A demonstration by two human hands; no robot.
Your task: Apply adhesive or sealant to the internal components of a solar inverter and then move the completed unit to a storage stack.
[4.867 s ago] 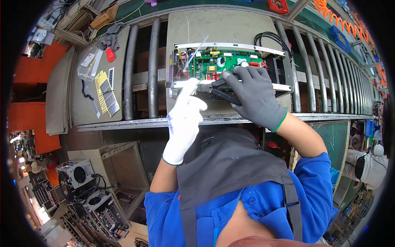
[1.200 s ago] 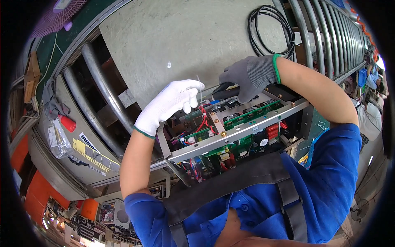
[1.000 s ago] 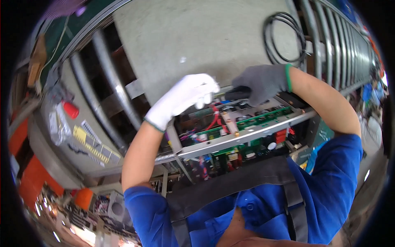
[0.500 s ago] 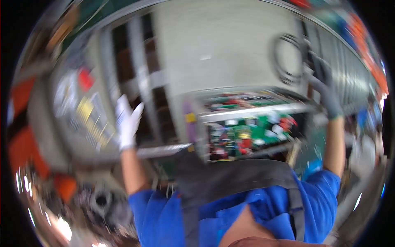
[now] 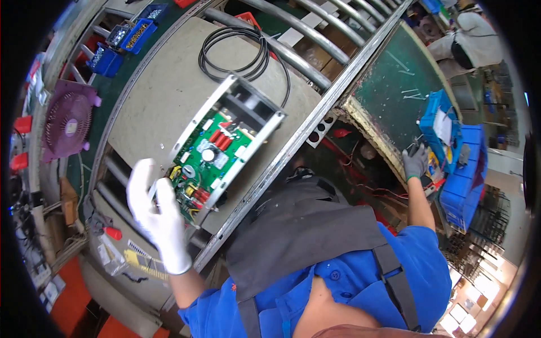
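My left hand (image 5: 155,211), in a white glove, is at the left end of an open metal case (image 5: 255,151). Its fingers are apart and hold nothing; whether they touch the case cannot be told. A green circuit board (image 5: 228,160) with red, white and black components lies inside the case. Far to the right, my right hand (image 5: 416,162) in a grey glove reaches to the edge of a green-topped table (image 5: 389,84), beside a blue bin (image 5: 437,121). Its fingers curl around something dark that I cannot make out.
A coiled black cable (image 5: 262,56) lies behind the case on a grey board (image 5: 152,107) over rollers. A metal rail (image 5: 304,132) runs between me and the case. At left are a purple fan (image 5: 70,125) and blue parts bins (image 5: 104,61). A larger blue crate (image 5: 465,180) stands right.
My view has turned rightward. The right hand has moved from the rollers near the cable to the green table's edge. The left hand is now beside the case.
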